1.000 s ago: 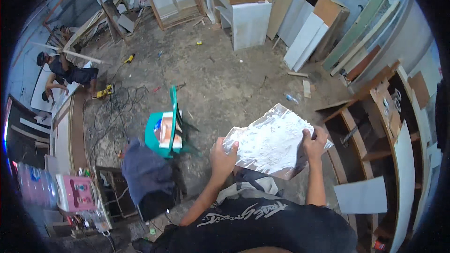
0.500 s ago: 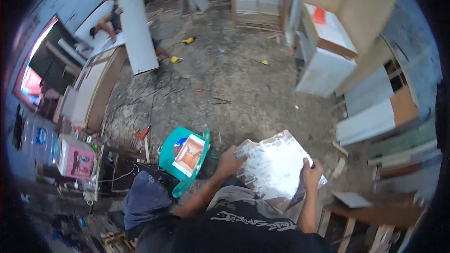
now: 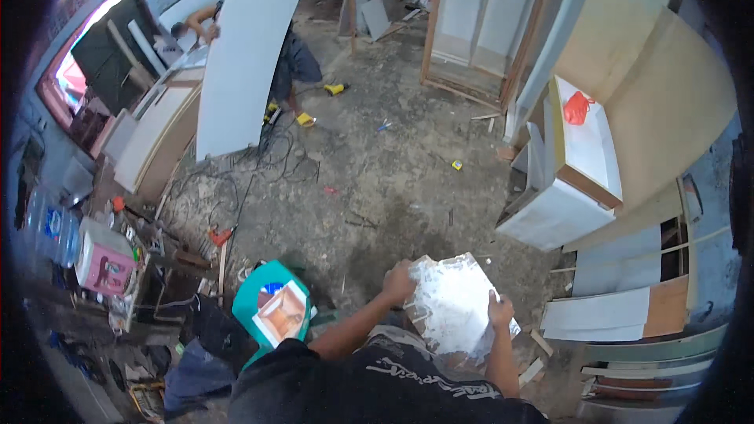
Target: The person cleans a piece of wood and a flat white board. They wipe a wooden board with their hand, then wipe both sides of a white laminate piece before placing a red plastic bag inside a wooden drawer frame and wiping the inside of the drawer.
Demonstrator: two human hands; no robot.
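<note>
Both my hands hold a white board with uneven edges and a smeared, patchy surface [image 3: 455, 298] in front of my body. My left hand [image 3: 399, 283] is closed on its left edge. On the opposite edge, my right hand [image 3: 500, 311] grips it with the thumb on top. Left of my left forearm stands a teal plastic chair [image 3: 247, 292]. A printed picture of a brownish interior [image 3: 284, 312] lies on its seat.
A long white panel [image 3: 247, 55] stands at the far left, with people beside it. Yellow tools [image 3: 335, 89], cables and a tape measure [image 3: 457, 165] lie on the concrete floor. White cabinet parts [image 3: 554, 212] stand right; a wooden-framed cabinet [image 3: 487, 31] stands behind.
My view has shifted, so the room appears displaced. The long white panel at the far left leans more and looks larger. Both hands keep their hold on the white board.
</note>
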